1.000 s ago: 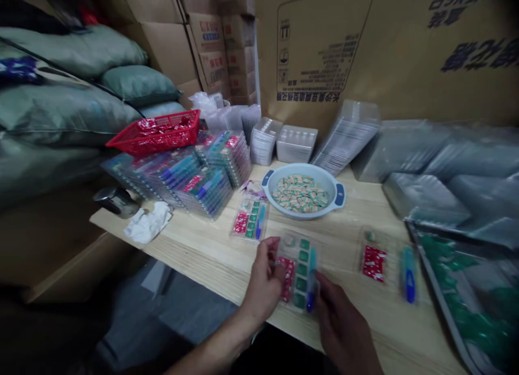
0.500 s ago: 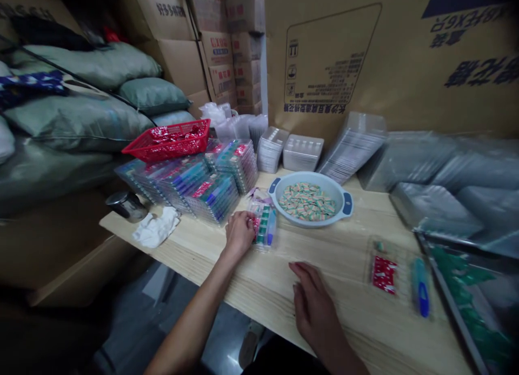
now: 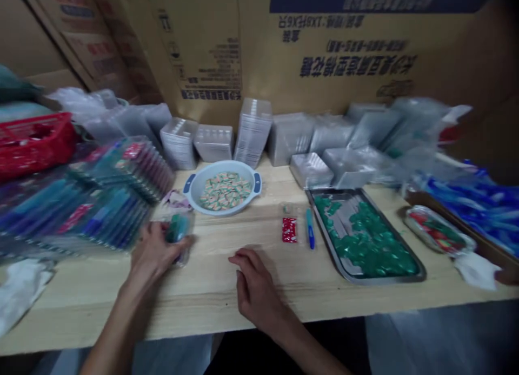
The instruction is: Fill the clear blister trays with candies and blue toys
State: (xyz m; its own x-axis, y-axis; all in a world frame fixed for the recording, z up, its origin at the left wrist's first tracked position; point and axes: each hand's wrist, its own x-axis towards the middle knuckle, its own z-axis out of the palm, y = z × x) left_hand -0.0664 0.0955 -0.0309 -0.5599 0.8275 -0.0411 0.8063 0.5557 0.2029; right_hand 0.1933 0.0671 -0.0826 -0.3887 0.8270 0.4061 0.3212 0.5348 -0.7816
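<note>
My left hand (image 3: 154, 251) is closed around a filled clear blister pack (image 3: 178, 231) with green pieces inside, resting it on the wooden table next to the stacked filled packs (image 3: 109, 202). On the tabletop near the front edge lies my right hand (image 3: 255, 288), fingers loosely curled and holding nothing. An open clear pack (image 3: 298, 229) with a red packet and a blue tool lies just beyond my right hand. A pale blue bowl (image 3: 194, 183) of small orange-green pieces stands behind.
A metal tray (image 3: 413, 269) of green pieces lies at the right, with a small dish (image 3: 438, 237) of red items and a pile of blue tools (image 3: 466, 193) beyond. Stacks of empty clear trays (image 3: 251, 129) line the cardboard boxes behind. A red basket (image 3: 32, 142) is at far left.
The camera has swung right, bringing the metal tray and blue tools into view. My left hand stays at the filled pack by the stacks; my right hand rests on the table.
</note>
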